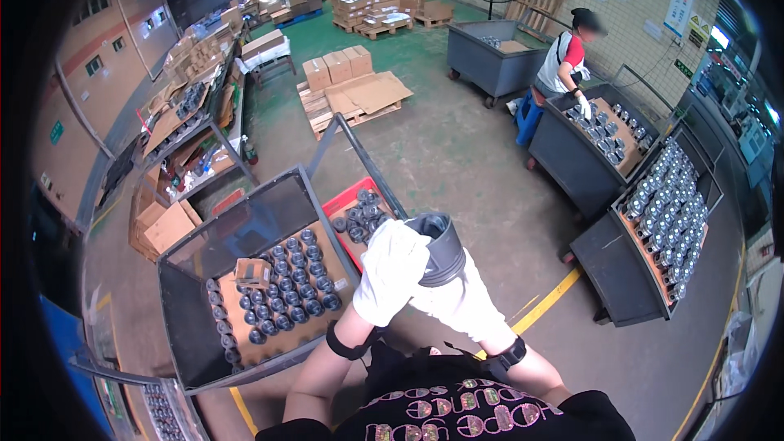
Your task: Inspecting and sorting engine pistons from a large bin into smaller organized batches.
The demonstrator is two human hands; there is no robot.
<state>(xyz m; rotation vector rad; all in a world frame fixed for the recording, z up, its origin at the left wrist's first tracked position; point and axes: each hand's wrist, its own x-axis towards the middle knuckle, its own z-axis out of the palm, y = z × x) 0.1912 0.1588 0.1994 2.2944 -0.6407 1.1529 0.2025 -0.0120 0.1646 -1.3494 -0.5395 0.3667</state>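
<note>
In front of my chest I hold a dark grey cylindrical metal part [443,255], hollow, with its open end facing up and tilted slightly. My right hand [464,304], in a white glove, is closed around its lower side and supports it from below. Also gloved in white, my left hand [387,271] is closed against the part's left side near the rim; its fingertips are partly hidden there. Below and to the left, a grey metal cart [186,310] holds rows of similar dark round parts [287,286] on cardboard, with a small cardboard box [252,273] among them.
A red bin [336,206] of dark parts stands just beyond my hands. To the right are carts of metal parts [670,212], where another person [563,61] works. Ahead, boxes [339,67] sit on a pallet; a cluttered workbench [192,126] stands far left.
</note>
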